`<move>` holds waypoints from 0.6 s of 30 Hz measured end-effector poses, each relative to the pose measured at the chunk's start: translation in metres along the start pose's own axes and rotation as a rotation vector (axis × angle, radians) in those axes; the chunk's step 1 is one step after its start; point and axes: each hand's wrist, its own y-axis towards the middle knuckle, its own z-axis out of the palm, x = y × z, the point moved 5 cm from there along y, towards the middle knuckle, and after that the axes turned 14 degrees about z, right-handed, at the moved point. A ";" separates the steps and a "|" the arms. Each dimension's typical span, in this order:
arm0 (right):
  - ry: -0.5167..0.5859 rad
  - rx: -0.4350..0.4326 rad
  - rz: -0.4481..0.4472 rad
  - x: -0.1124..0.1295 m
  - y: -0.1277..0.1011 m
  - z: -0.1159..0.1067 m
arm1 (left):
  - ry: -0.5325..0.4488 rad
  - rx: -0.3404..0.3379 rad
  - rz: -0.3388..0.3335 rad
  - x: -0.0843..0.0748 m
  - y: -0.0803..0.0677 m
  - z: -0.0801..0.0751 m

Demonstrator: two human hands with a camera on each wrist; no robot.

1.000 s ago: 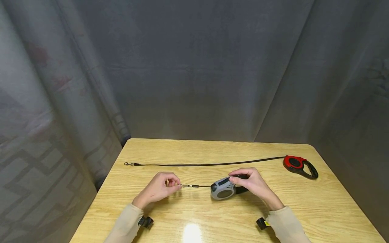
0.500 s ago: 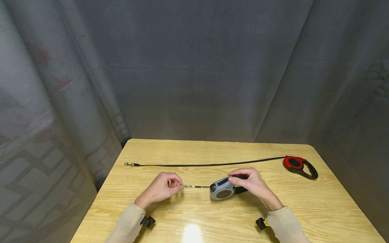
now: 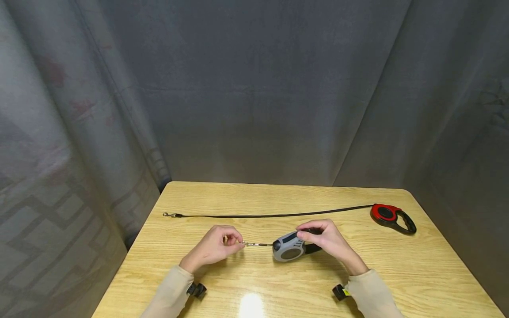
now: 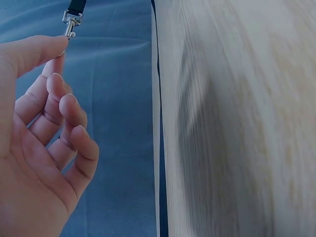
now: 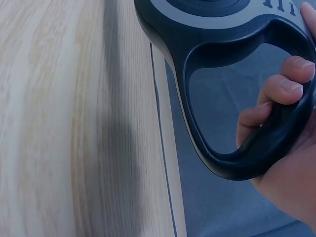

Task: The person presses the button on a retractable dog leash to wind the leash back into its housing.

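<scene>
A grey and black retractable dog leash [image 3: 289, 247] is held by its handle in my right hand [image 3: 327, 238]. In the right wrist view, fingers curl through the black handle loop [image 5: 256, 163]. My left hand [image 3: 216, 245] pinches the end of the leash's metal snap hook [image 3: 250, 244] between thumb and forefinger; the other fingers are loosely bent. The left wrist view shows the hook [image 4: 72, 25] above the fingertips, joined to a black strap end [image 4: 76, 6]. Only a short stretch of dark cord [image 3: 269, 244] shows between hook and casing.
Behind the hands, a red and black retractable leash [image 3: 385, 213] lies at the table's right side. Its black tape [image 3: 278, 215] runs across to a metal clip [image 3: 169, 215] at the left. Grey curtains [image 3: 254, 110] surround the wooden table [image 3: 254, 194].
My left hand has moved slightly right with the hook, and my right hand slightly left with the grey leash. The cord between them looks shorter.
</scene>
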 end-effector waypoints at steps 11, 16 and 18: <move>-0.001 0.009 -0.005 0.001 0.000 0.003 | 0.001 0.018 -0.011 -0.006 0.003 0.004; 0.003 0.009 -0.013 0.002 0.000 0.004 | 0.000 0.028 -0.011 -0.007 0.004 0.005; 0.002 0.007 -0.010 0.001 0.000 0.004 | -0.001 0.029 -0.007 -0.007 0.004 0.006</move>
